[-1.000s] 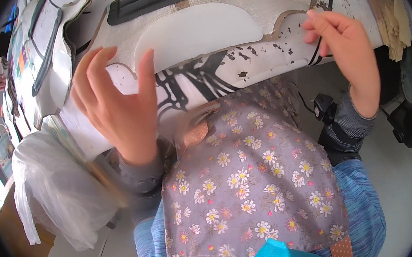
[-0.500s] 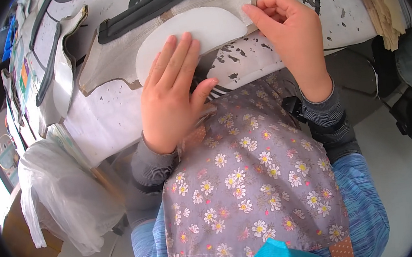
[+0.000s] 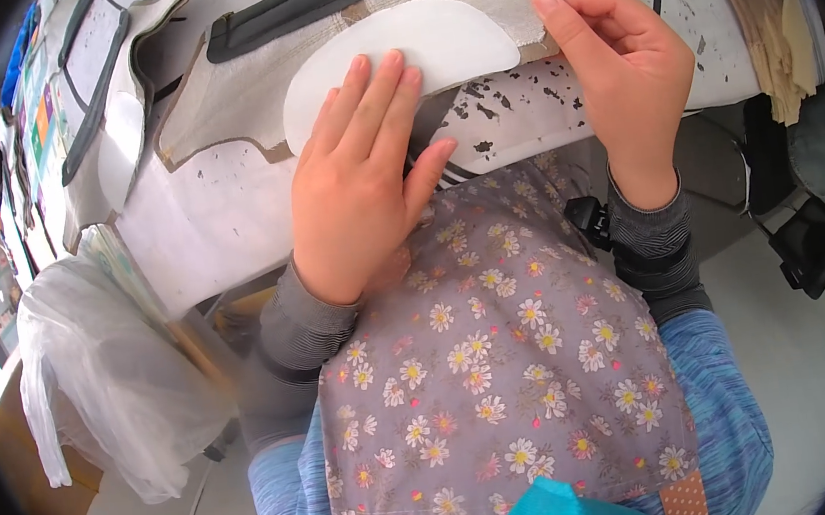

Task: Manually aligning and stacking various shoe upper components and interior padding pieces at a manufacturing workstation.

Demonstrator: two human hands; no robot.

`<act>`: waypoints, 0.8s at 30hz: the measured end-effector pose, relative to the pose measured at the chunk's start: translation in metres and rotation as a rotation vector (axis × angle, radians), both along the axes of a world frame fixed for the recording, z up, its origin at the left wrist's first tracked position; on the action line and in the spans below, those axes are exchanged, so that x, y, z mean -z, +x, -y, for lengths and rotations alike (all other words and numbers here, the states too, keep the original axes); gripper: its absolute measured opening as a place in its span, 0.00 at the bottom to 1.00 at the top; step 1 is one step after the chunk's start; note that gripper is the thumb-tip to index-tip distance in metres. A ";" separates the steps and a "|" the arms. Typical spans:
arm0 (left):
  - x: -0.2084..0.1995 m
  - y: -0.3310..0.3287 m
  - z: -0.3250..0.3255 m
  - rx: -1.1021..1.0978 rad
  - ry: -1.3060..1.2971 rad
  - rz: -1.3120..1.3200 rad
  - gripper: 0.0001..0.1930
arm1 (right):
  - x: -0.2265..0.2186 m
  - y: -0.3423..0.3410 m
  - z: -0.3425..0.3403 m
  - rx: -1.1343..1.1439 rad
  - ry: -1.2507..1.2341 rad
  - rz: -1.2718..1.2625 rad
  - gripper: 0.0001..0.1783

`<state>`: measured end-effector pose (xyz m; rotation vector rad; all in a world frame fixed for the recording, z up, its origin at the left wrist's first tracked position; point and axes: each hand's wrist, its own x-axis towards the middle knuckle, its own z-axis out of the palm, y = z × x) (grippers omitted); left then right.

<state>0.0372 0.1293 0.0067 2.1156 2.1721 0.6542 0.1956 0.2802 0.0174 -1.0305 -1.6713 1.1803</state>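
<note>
A grey fabric panel [image 3: 225, 101] with brown-edged borders lies on the white table, and a dark padded handle strip [image 3: 326, 7] runs along its far side. On the panel rests a smooth white half-oval sheet [image 3: 455, 37]. My left hand [image 3: 354, 183] presses flat on the left part of this sheet, its fingers stretched out and the thumb apart. To the right of the sheet, my right hand [image 3: 628, 64] is closed in a pinch at the panel's brown near edge. Its curled fingers partly hide the gripped spot.
The table [image 3: 197, 220] has dark flaked patches near its front edge. Similar panel pieces [image 3: 121, 117] lie at the left, and a stack of brownish sheets [image 3: 760, 20] at the far right. A translucent plastic bag [image 3: 113, 369] hangs at the lower left.
My right hand has shifted slightly right along the panel edge, still pinching. The view has moved a little; my left hand stays flat on the white sheet.
</note>
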 end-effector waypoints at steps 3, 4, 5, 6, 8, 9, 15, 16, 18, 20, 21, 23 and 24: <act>-0.006 0.003 -0.001 -0.010 -0.019 -0.024 0.29 | -0.001 -0.001 0.002 0.014 0.008 -0.043 0.07; -0.010 0.003 -0.001 -0.010 -0.066 -0.020 0.31 | -0.002 -0.002 0.001 0.014 0.026 -0.038 0.07; -0.014 0.004 -0.001 -0.011 -0.112 -0.016 0.33 | -0.004 -0.003 0.001 0.014 0.045 -0.032 0.07; -0.015 0.006 -0.003 -0.014 -0.111 -0.017 0.33 | -0.005 -0.004 0.002 0.010 0.046 -0.034 0.07; -0.017 0.012 -0.007 -0.022 -0.045 -0.082 0.34 | -0.009 -0.004 0.002 -0.006 0.016 -0.020 0.07; -0.017 0.015 -0.008 -0.026 -0.042 -0.081 0.34 | -0.009 -0.003 0.002 -0.009 0.018 -0.019 0.07; -0.016 0.021 -0.009 -0.098 -0.051 -0.193 0.35 | -0.003 -0.003 0.005 -0.010 0.003 -0.015 0.08; -0.020 0.021 -0.011 -0.107 -0.082 -0.188 0.33 | 0.000 -0.004 0.003 -0.003 0.020 0.006 0.08; -0.025 0.016 -0.011 -0.120 -0.115 -0.187 0.32 | -0.002 -0.001 -0.003 -0.001 0.035 0.024 0.09; -0.025 -0.006 -0.006 -0.020 -0.066 0.119 0.27 | -0.013 0.007 -0.012 -0.030 0.092 0.327 0.10; -0.027 -0.012 0.006 -0.084 0.038 0.237 0.24 | -0.017 0.007 -0.012 -0.035 0.089 0.321 0.10; -0.016 -0.023 0.039 -0.293 0.280 0.316 0.18 | -0.027 0.011 -0.008 0.140 0.229 0.344 0.13; -0.005 -0.029 0.052 -0.432 0.409 0.277 0.16 | -0.033 0.008 0.001 0.052 0.288 0.355 0.09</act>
